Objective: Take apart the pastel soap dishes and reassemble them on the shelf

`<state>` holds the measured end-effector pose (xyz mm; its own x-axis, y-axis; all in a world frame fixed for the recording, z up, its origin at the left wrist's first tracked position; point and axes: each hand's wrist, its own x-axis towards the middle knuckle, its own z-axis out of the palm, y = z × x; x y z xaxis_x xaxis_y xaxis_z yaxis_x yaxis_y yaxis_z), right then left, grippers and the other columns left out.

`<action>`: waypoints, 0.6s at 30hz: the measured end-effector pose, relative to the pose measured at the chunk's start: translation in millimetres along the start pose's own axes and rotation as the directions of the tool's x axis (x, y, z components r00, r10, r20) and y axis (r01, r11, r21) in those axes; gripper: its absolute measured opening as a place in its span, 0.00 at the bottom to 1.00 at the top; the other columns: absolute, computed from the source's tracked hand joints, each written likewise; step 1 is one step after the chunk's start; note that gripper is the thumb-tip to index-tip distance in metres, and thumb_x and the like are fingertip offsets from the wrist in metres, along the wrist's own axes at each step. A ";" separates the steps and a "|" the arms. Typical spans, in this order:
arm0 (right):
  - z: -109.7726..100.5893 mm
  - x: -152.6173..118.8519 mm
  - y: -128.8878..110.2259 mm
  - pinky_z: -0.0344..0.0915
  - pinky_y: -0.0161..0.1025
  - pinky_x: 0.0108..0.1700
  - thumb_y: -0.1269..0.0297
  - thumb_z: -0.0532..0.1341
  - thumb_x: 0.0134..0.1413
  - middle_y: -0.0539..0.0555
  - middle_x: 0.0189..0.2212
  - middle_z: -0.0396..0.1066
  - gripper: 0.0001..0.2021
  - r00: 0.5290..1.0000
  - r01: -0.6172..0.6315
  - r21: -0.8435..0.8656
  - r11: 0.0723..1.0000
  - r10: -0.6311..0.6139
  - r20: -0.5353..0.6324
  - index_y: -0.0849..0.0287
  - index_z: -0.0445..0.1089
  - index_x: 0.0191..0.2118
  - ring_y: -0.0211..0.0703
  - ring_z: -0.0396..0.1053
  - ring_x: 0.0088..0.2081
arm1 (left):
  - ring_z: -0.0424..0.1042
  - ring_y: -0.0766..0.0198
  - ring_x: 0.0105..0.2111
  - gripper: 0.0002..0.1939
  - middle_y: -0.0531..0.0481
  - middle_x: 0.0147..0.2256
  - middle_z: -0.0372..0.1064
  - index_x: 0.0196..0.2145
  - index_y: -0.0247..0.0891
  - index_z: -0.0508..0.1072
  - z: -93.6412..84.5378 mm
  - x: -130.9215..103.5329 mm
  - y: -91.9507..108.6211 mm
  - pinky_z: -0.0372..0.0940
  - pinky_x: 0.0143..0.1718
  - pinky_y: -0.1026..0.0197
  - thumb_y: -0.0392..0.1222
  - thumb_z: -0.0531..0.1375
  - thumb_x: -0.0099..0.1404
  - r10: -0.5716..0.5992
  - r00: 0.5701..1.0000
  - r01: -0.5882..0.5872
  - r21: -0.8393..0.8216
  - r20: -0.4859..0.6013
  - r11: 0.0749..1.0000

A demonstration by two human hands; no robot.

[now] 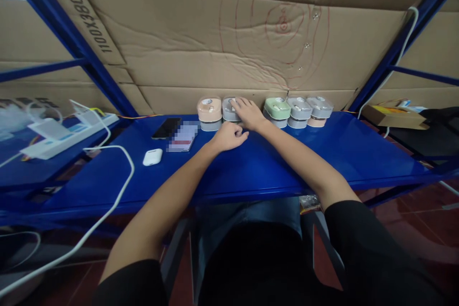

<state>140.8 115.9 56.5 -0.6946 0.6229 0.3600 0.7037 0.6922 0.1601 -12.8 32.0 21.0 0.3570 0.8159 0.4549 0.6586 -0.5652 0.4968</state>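
My right hand [249,114] reaches over a grey box with a clear lid [229,109], its fingers stretched out across the top. Just in front of that box, low over the table, my left hand [229,136] is curled with the thumb pointing right; what its fingers hold, if anything, is hidden. Left of the grey box stands a peach box [210,109] on top of a grey one. To the right of my right hand are more two-high stacks: a green box [278,108], a grey box [299,108] and another grey box [319,106] over a peach one.
On the blue table [251,172] at left lie a black phone [167,128], a blurred-out phone-like item [183,136] and a white earphone case [152,157]. A white cable [125,191] crosses the left side near a power strip [71,136]. Cardboard [179,24] stands behind. An open carton [392,117] sits right.
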 end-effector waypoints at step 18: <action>-24.6 -126.6 48.6 0.78 0.61 0.58 0.59 0.69 0.49 0.64 0.57 0.77 0.30 0.890 -0.127 0.622 0.773 0.366 -0.273 0.54 0.68 0.59 0.65 0.75 0.58 | 0.79 0.57 0.39 0.17 0.42 0.46 0.79 0.45 0.40 0.75 6.0 9.6 -14.2 0.74 0.43 0.53 0.50 0.72 0.67 -0.186 0.917 0.061 -0.336 -0.353 0.940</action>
<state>266.5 61.8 41.3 -0.3195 0.7080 0.6298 0.5389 0.6825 -0.4938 -14.8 48.5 13.9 -0.0287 0.8101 0.5856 0.4179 -0.5225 0.7432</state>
